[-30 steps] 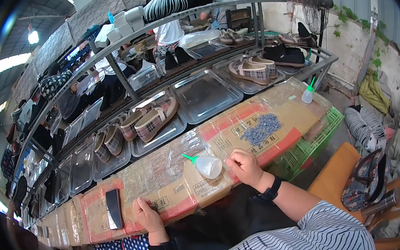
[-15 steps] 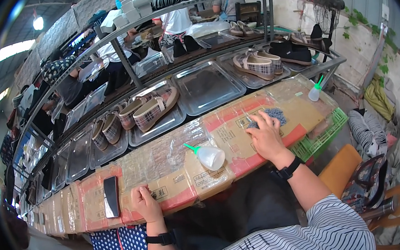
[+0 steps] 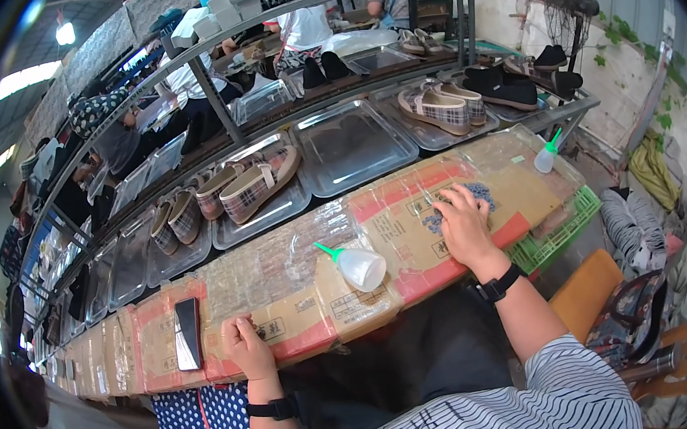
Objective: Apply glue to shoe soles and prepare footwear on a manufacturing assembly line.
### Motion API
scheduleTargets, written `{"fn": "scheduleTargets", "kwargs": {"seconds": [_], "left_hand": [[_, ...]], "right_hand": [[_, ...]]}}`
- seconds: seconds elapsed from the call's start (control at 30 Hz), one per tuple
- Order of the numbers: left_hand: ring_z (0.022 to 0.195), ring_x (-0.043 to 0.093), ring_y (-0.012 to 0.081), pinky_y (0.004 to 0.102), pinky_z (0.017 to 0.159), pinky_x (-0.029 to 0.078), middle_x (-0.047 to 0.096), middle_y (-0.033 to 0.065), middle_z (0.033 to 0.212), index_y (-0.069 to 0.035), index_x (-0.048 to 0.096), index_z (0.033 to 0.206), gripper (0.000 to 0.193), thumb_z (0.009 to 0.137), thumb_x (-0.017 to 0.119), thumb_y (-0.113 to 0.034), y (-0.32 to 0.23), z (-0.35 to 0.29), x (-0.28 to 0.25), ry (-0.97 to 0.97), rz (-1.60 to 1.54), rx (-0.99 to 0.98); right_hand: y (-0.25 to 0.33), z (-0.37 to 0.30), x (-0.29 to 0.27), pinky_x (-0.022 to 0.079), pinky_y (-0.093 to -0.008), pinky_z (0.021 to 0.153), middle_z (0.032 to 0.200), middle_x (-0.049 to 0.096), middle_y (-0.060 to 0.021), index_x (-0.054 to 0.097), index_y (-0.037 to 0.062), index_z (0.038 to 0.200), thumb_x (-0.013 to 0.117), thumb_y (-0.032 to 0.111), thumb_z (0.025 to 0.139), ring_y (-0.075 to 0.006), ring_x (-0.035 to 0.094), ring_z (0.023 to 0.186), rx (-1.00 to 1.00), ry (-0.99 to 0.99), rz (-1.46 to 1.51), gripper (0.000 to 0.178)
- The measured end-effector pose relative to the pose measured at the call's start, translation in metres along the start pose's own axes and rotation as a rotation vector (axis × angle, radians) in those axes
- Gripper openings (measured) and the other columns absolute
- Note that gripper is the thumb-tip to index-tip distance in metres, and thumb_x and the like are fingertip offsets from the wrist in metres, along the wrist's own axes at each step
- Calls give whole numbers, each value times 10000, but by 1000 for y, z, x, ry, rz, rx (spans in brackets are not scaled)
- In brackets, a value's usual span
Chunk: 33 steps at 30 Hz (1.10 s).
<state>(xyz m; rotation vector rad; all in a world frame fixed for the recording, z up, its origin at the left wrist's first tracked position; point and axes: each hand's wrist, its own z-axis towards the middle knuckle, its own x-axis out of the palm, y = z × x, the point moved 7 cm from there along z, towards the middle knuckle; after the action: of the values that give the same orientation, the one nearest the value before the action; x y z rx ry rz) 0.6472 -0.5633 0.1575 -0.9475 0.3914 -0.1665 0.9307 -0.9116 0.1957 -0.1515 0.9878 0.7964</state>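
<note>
Right hand (image 3: 462, 228) lies open, fingers spread on the grey beads (image 3: 474, 198); left hand (image 3: 246, 345) curled on cardboard (image 3: 304, 322).

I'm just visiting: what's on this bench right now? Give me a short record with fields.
Bench: cardboard-covered worktop under clear tape
Right hand: right hand spread flat on a pile of small blue-grey pieces
Left hand: left hand curled at the near edge, what it holds hidden
Between the hands: squeeze bottle with green nozzle, lying on its side
Far left: dark phone
Behind: metal trays, some holding plaid shoes
</note>
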Motion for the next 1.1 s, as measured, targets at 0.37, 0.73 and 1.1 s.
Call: {"fn": "scheduleTargets", "kwargs": {"seconds": [0.37, 0.73, 1.1], "left_hand": [[673, 530, 137, 278, 622, 423, 560, 67, 743, 17, 622, 820, 201, 965, 500, -51, -13, -4, 11, -9, 24, 11], [667, 533, 149, 286, 627, 430, 559, 71, 743, 17, 622, 820, 210, 970, 492, -55, -21, -10, 20, -4, 40, 22], [700, 548, 232, 351, 669, 444, 555, 106, 747, 1, 612, 802, 199, 959, 511, -70, -31, -12, 21, -27, 148, 28]], "right_hand": [[-12, 7, -7, 299, -486, 979, 1118, 667, -70, 611, 66, 1196, 586, 24, 794, -261, 517, 1217, -25, -37, 52, 406], [-27, 3, -12, 307, -468, 946, 1072, 671, -30, 503, 66, 1295, 572, -32, 776, -243, 535, 1151, -12, -8, 156, 533], [-48, 7, -6, 352, -470, 968, 1082, 670, -30, 506, 80, 1282, 584, -21, 758, -255, 549, 1145, 40, -100, 40, 539]]}}
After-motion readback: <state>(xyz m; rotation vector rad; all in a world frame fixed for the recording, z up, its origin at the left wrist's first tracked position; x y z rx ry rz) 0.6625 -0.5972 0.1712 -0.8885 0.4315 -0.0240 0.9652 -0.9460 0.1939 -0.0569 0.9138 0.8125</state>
